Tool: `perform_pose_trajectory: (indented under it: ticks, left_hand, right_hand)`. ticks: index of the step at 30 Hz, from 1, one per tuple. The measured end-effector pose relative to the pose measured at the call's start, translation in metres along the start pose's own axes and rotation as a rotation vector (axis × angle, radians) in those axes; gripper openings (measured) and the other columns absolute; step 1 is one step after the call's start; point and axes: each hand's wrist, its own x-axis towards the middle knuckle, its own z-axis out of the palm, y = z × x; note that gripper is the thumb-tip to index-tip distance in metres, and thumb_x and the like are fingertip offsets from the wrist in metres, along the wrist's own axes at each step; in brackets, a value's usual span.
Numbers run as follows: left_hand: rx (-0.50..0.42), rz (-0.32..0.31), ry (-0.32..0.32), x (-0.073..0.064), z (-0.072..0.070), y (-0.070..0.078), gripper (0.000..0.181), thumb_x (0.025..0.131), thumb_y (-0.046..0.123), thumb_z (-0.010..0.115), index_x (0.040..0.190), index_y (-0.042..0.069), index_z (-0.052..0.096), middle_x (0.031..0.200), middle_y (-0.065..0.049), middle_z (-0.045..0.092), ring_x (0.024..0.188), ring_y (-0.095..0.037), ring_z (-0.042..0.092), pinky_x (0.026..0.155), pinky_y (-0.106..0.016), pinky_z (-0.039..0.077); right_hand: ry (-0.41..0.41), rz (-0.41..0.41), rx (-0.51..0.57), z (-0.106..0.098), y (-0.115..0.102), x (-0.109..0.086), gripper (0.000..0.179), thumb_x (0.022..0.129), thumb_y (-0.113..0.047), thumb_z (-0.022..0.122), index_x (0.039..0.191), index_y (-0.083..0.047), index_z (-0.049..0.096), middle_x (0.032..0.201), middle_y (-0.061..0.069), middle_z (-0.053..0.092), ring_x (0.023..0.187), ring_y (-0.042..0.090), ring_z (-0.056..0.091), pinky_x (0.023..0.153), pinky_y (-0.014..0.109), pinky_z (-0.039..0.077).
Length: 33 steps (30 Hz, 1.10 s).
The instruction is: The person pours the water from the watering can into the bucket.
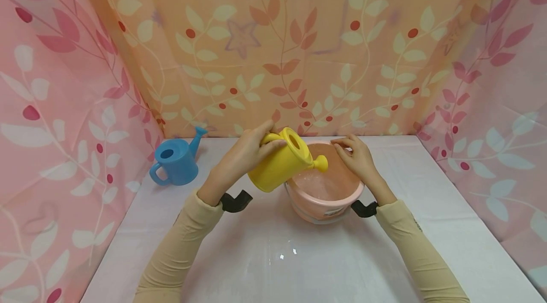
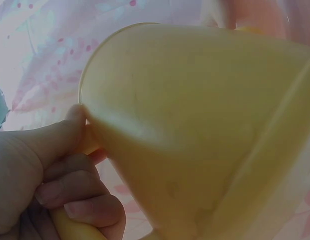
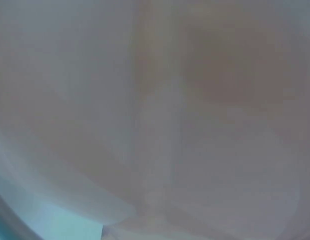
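Observation:
My left hand (image 1: pixel 248 152) grips the handle of a yellow watering can (image 1: pixel 278 166), fingers curled round it and thumb against the top edge. Tilted to the right, the can has its round sprinkler head above the inside of a pink basin (image 1: pixel 321 200). In the left wrist view the can's body (image 2: pixel 185 120) fills most of the picture, with the left hand's curled fingers (image 2: pixel 84 192) on the handle. At the basin's far right rim, my right hand (image 1: pixel 358 156) pinches the edge between thumb and fingers. The right wrist view is too blurred for detail.
A blue watering can (image 1: pixel 177 163) stands upright at the back left, spout toward the right. White cloth (image 1: pixel 282 265) covers the table, with small shiny wet spots in front of the basin. Patterned curtains (image 1: pixel 290 46) close off the back and both sides.

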Motion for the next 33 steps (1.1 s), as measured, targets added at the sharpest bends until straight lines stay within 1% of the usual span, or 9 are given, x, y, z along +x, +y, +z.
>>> perform_pose_trajectory:
  ticks: [7, 10, 14, 17, 21, 28, 33]
  left_hand:
    - [0.007, -0.008, -0.002, -0.0002, 0.0001, 0.0005, 0.022, 0.089, 0.032, 0.060, 0.089, 0.014, 0.047, 0.065, -0.001, 0.043, 0.061, -0.015, 0.047, 0.055, -0.025, 0.040]
    - [0.009, -0.012, -0.004, -0.0002, -0.0001, 0.0013, 0.023, 0.089, 0.032, 0.060, 0.089, 0.014, 0.046, 0.065, -0.001, 0.042, 0.061, -0.015, 0.047, 0.055, -0.025, 0.040]
    - [0.011, -0.017, -0.008, -0.0003, -0.0005, 0.0025, 0.023, 0.089, 0.032, 0.060, 0.089, 0.013, 0.046, 0.065, -0.002, 0.042, 0.061, -0.016, 0.048, 0.055, -0.025, 0.040]
    - [0.010, -0.022, -0.011, -0.0004, -0.0008, 0.0028, 0.023, 0.090, 0.032, 0.059, 0.089, 0.013, 0.047, 0.065, -0.002, 0.043, 0.061, -0.016, 0.048, 0.055, -0.025, 0.040]
    - [0.007, -0.022, -0.014, -0.0001, -0.0010, 0.0025, 0.023, 0.090, 0.033, 0.059, 0.090, 0.013, 0.047, 0.066, -0.002, 0.044, 0.062, -0.016, 0.049, 0.056, -0.026, 0.041]
    - [0.002, -0.021, -0.019, -0.0001, -0.0011, 0.0023, 0.024, 0.090, 0.033, 0.058, 0.089, 0.013, 0.046, 0.066, -0.002, 0.044, 0.061, -0.016, 0.049, 0.055, -0.026, 0.041]
    - [-0.001, -0.022, -0.018, 0.0004, -0.0007, 0.0014, 0.023, 0.090, 0.034, 0.058, 0.089, 0.014, 0.046, 0.066, -0.002, 0.044, 0.061, -0.016, 0.049, 0.055, -0.026, 0.041]
  right_hand:
    - [-0.004, 0.009, 0.009, -0.0003, -0.0008, 0.0000, 0.017, 0.090, -0.017, 0.062, 0.102, -0.008, 0.070, 0.092, 0.006, 0.059, 0.083, 0.020, 0.054, 0.071, 0.036, 0.050]
    - [-0.003, 0.008, 0.005, -0.0001, -0.0003, 0.0003, 0.017, 0.090, -0.017, 0.061, 0.102, -0.008, 0.070, 0.092, 0.006, 0.059, 0.083, 0.020, 0.054, 0.070, 0.035, 0.050]
    - [0.000, 0.004, 0.005, -0.0003, 0.0006, 0.0007, 0.017, 0.089, -0.017, 0.062, 0.101, -0.009, 0.070, 0.092, 0.005, 0.059, 0.082, 0.019, 0.054, 0.069, 0.030, 0.049]
    - [0.000, 0.005, 0.006, -0.0002, 0.0011, 0.0008, 0.017, 0.089, -0.017, 0.062, 0.102, -0.009, 0.070, 0.091, 0.006, 0.059, 0.082, 0.019, 0.054, 0.069, 0.030, 0.049]
    - [-0.005, 0.012, 0.012, -0.0007, 0.0005, 0.0006, 0.017, 0.089, -0.016, 0.063, 0.102, -0.009, 0.070, 0.091, 0.006, 0.058, 0.083, 0.020, 0.054, 0.070, 0.034, 0.050]
    - [0.003, -0.001, 0.002, -0.0011, -0.0004, 0.0005, 0.017, 0.089, -0.016, 0.062, 0.101, -0.008, 0.070, 0.088, 0.006, 0.058, 0.080, 0.019, 0.053, 0.067, 0.029, 0.047]
    - [0.000, -0.002, 0.005, -0.0010, -0.0009, 0.0009, 0.017, 0.089, -0.016, 0.062, 0.101, -0.007, 0.070, 0.090, 0.007, 0.058, 0.082, 0.021, 0.054, 0.069, 0.036, 0.049]
